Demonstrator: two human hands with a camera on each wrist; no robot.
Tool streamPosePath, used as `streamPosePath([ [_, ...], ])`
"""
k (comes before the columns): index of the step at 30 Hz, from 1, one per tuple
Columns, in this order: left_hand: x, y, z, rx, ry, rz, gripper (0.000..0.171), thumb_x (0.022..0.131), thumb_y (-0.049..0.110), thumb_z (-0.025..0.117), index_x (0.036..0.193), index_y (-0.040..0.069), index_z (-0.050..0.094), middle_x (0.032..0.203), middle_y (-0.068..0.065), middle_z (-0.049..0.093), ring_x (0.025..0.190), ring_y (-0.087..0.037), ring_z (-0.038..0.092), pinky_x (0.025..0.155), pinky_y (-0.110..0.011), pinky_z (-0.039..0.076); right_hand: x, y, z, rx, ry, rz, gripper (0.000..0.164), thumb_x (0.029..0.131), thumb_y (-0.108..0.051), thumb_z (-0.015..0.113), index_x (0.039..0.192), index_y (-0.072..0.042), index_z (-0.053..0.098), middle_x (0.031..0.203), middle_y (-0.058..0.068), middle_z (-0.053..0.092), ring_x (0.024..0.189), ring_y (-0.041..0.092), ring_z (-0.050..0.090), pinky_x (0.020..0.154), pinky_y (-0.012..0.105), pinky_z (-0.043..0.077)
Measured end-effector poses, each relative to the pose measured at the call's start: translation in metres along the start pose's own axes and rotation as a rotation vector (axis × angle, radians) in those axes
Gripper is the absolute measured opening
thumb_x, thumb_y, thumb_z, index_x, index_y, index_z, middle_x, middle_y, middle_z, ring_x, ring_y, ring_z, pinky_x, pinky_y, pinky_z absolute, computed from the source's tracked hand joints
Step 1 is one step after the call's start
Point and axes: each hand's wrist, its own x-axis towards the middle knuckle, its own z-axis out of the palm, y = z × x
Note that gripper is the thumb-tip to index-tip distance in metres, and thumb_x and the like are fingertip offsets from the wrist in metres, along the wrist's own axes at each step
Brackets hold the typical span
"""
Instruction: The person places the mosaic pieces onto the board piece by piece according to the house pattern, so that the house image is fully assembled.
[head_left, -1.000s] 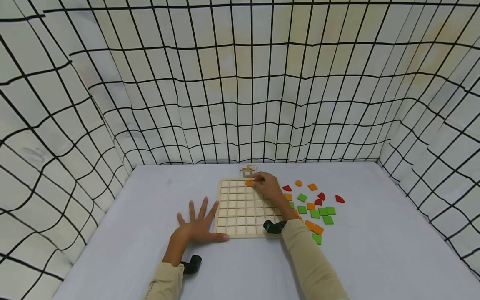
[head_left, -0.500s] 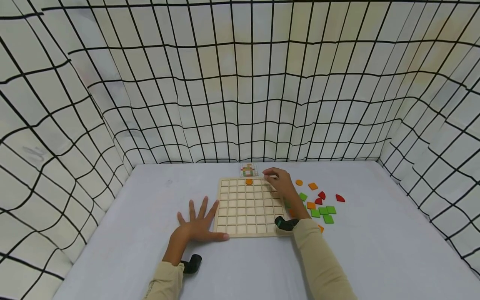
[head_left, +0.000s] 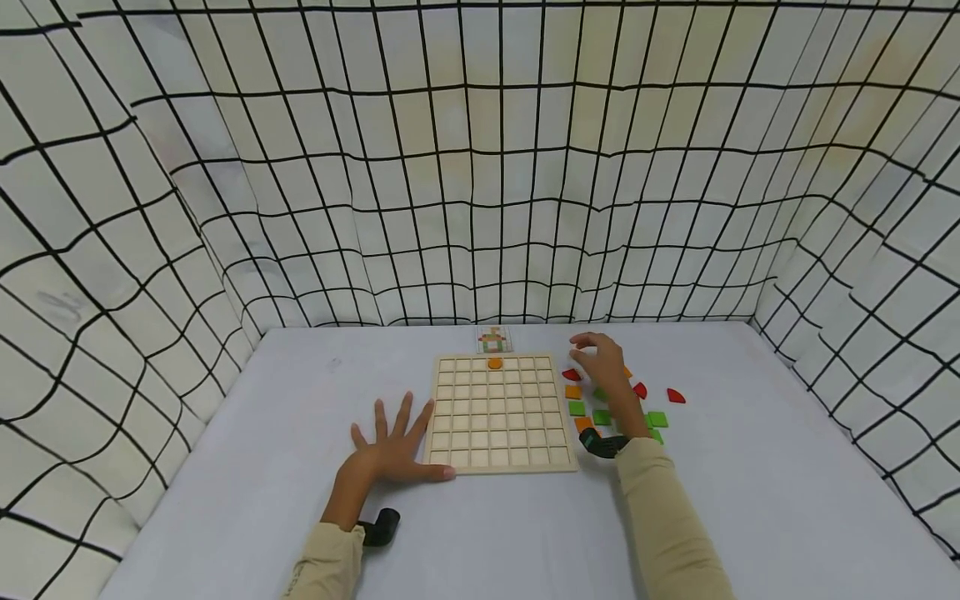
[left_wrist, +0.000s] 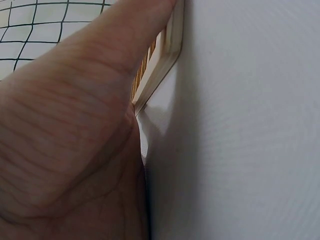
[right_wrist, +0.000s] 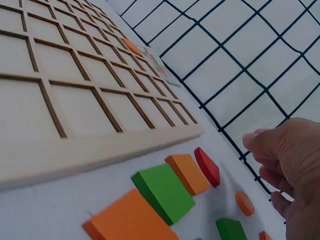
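Closest in, at eight o'clock, the left hand [head_left: 393, 454] is resting with its fingers spread wide, thumb touching the near corner of the wooden board [head_left: 510, 470]. Over at three o'clock, green squares [head_left: 576, 408], orange squares [head_left: 573, 392] and red wedges [head_left: 675, 396] are lying loose on the white surface [head_left: 247, 475]. Around two o'clock the right hand [head_left: 602, 360] is hanging by those pieces, fingers loosely bent, thumb and forefinger apart, nothing showing between them; a loose orange disc [right_wrist: 245, 204] is lying near it. Now the far row: one orange counter [head_left: 495, 363] is sitting in a cell at twelve, and every other cell is showing bare wood! The work is looking barely begun, most pieces waiting outside. Just beyond, at twelve, a patterned card [head_left: 494, 339] is lying.
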Motion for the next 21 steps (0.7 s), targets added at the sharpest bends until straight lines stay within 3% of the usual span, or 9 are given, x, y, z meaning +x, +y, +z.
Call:
streamPosePath([
  [9,0.004,-0.008,0.004,0.018,-0.009,-0.008,0.119,0.07,0.081,0.063,0.159,0.024,0.007,0.164,-0.016,-0.012,0.142,-0.054,-0.023,0.099,-0.083,-0.007,-0.009,0.018,-0.01,-0.155,0.002,0.133,0.032,0.089,-0.018,0.071,0.113,0.003,0.067,0.111,0.024,0.06,0.104,0.035,0.053,0.095,0.049,0.045],
  [16,0.003,-0.007,0.002,0.009,-0.014,-0.003,0.119,0.07,0.08,0.063,0.159,0.023,0.008,0.164,-0.017,-0.011,0.142,-0.055,-0.022,0.099,-0.083,-0.007,-0.011,0.027,-0.009,-0.229,0.004,0.129,0.028,0.089,-0.018,0.071,0.108,0.002,0.07,0.11,0.022,0.064,0.105,0.034,0.055,0.095,0.048,0.045],
  [21,0.004,-0.005,0.003,0.004,0.002,0.008,0.118,0.071,0.078,0.064,0.159,0.022,0.009,0.164,-0.017,-0.01,0.142,-0.055,-0.021,0.099,-0.083,-0.007,-0.008,0.028,-0.012,-0.264,-0.023,0.174,0.031,0.091,-0.02,0.069,0.115,-0.001,0.067,0.115,0.02,0.062,0.106,0.032,0.054,0.095,0.047,0.046],
])
